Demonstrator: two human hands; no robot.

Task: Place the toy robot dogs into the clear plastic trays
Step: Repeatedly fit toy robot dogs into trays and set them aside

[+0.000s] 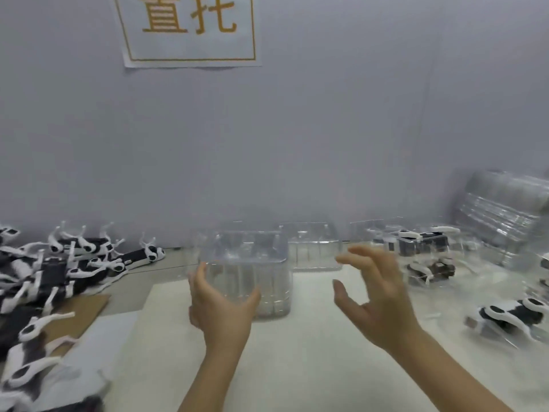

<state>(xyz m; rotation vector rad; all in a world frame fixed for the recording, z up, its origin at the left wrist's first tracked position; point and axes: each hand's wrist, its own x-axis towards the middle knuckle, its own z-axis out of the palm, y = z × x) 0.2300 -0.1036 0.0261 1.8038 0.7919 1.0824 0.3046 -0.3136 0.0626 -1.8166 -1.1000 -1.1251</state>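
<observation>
A clear plastic tray [261, 263] stands in the middle of the table, and my left hand [219, 304] grips its near left corner with thumb and fingers curled round the wall. My right hand [374, 295] hovers to the right of that tray, fingers spread and loosely bent, holding nothing. A heap of black-and-white toy robot dogs [50, 272] lies at the left. Two more dogs sit inside clear trays [421, 248] at the right, and another packed dog [511, 318] lies near the right edge.
A second clear tray [315, 248] stands behind the held one. A stack of nested clear trays [502, 215] leans against the grey wall at the far right. A brown cardboard sheet [86, 310] lies under the heap. A paper sign [190, 31] hangs on the wall.
</observation>
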